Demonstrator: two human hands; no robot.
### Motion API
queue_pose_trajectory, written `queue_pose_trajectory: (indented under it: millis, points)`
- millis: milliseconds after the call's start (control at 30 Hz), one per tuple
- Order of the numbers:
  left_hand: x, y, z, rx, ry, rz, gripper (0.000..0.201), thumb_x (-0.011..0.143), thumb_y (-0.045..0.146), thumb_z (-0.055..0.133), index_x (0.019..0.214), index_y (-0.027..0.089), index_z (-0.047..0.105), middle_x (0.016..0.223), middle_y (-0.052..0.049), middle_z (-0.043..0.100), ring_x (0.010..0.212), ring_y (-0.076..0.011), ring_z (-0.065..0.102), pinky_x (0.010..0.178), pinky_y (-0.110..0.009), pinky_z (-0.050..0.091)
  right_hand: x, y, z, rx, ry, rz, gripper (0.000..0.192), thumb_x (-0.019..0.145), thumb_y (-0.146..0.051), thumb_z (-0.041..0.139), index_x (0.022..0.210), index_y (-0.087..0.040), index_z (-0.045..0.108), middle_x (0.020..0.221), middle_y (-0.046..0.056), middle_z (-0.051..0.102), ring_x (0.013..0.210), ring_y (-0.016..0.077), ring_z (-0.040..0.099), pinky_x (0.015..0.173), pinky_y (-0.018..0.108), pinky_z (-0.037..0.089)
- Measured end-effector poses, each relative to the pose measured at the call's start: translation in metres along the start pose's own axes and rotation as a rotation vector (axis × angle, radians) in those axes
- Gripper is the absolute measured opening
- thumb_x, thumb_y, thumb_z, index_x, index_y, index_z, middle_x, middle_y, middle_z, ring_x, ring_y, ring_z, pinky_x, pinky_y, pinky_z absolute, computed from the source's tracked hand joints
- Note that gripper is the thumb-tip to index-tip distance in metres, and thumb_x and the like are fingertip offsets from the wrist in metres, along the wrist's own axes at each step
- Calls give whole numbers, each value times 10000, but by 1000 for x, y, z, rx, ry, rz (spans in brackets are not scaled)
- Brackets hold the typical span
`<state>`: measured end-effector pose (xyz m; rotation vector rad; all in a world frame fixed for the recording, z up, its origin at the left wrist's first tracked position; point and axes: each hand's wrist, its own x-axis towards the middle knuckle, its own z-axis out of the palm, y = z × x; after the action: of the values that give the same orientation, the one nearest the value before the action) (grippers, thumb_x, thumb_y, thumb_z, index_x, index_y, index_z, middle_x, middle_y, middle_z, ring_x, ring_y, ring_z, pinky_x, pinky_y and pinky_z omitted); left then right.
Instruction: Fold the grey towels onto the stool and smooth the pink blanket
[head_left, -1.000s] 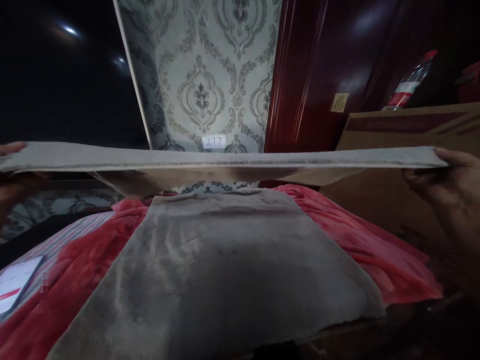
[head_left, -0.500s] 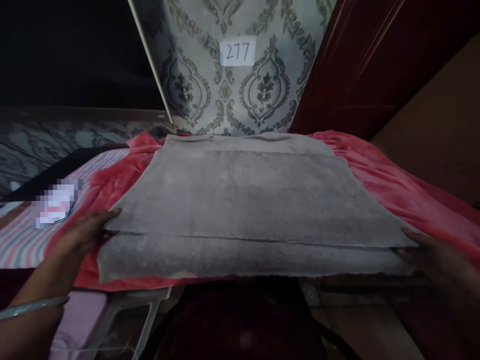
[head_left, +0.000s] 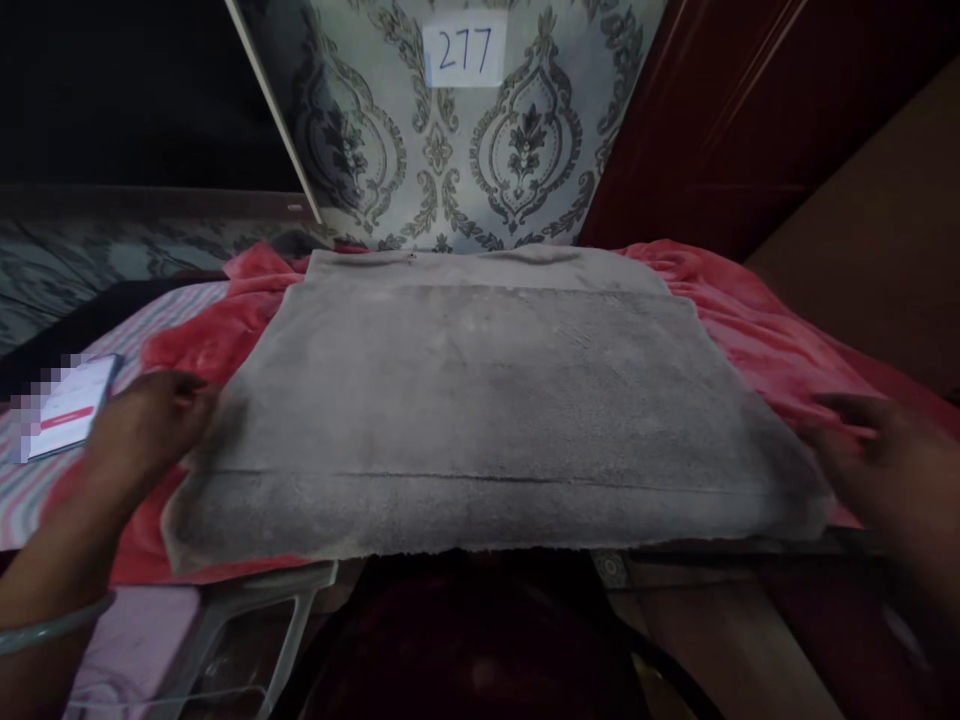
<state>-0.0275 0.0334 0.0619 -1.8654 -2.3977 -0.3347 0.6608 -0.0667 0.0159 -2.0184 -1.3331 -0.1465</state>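
Observation:
A grey plush towel [head_left: 465, 390] lies spread flat, its far part folded over and a fold line running along its near strip. My left hand [head_left: 154, 420] is at the towel's left edge with loosely bent fingers, a small gap showing between thumb and forefinger; it seems to hold nothing. Off the towel's right edge, my right hand [head_left: 885, 440] is open, thumb and fingers apart, slightly blurred. Under the towel a red plush blanket [head_left: 772, 340] shows on both sides.
A phone with a lit screen [head_left: 71, 405] lies on striped cloth [head_left: 161, 310] at left. A dark screen [head_left: 142, 100] stands behind it. Patterned wallpaper [head_left: 525, 150] with a "277" paper [head_left: 465, 50] faces me. Below left are a pink item [head_left: 139, 630] and a clear plastic frame [head_left: 300, 630].
Both hands have let go of the towel's near fold corners and risen slightly. The fold now lies flatter on the near strip. The view has tilted down a little.

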Motion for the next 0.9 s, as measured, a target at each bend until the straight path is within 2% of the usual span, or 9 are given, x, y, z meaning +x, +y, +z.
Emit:
queue_pose_trajectory:
  millis: [67,100,200,300,400,567,700,767,900]
  points:
    - [8,44,5,-97,-5,258,364,843,480,373,961,236,615,1049,-50,703,967,-249,634,862,-396,523,4,-45,22,115,-97,-212,325,804,-523,582,1013,-290,671,1093,164,655,888,333,651,692,507,536]
    - [11,70,10,-194,-78,415,354,854,446,378,985,225,623,1110,-65,699,1011,-241,636,909,-388,520,6,-69,37,173,-163,-320,334,829,-503,563,1056,-281,664,1116,149,648,931,324,647,721,489,551]
    - [26,150,29,-360,-209,837,346,880,411,412,1011,198,652,1132,-115,692,1126,-258,613,1030,-424,470,15,-138,86,231,-316,-617,328,905,-405,497,1155,-261,651,1180,123,627,1115,309,592,932,488,521]
    - [45,219,47,-352,-237,1033,314,906,298,412,1074,182,651,1164,-129,657,1134,-238,597,1031,-403,462,37,-184,130,208,-423,-798,349,918,-331,495,1214,-218,641,1186,130,615,1133,285,571,1002,455,477]
    - [70,262,64,-198,-230,1087,295,902,258,455,1097,172,659,1170,-137,626,1105,-251,581,990,-402,468,70,-201,166,104,-539,-850,365,913,-308,532,1239,-191,646,1176,133,609,1122,277,561,1010,428,459]
    - [113,277,92,1,-97,859,366,947,331,433,1204,158,628,1261,-171,580,1178,-329,511,985,-491,428,118,-189,209,-118,-501,-709,384,933,-306,519,1267,-179,656,1190,158,597,1132,329,533,1003,477,447]
    - [131,269,101,-60,-36,693,429,954,354,406,1262,128,601,1309,-204,547,1248,-374,458,1017,-540,385,123,-190,212,-130,-460,-694,437,950,-360,505,1328,-179,627,1245,173,593,1169,368,512,1001,520,440]
    - [134,270,103,-89,-33,728,489,956,408,414,1331,132,565,1375,-197,523,1287,-381,432,1056,-552,350,117,-197,212,-89,-468,-789,496,978,-425,466,1415,-210,560,1378,150,547,1266,378,459,1045,548,401]
    - [138,275,114,-96,-138,820,557,988,435,344,1464,171,467,1483,-143,495,1348,-344,417,1114,-528,301,114,-202,229,-77,-639,-890,557,1029,-501,326,1536,-286,408,1587,49,383,1425,346,339,1141,564,296]
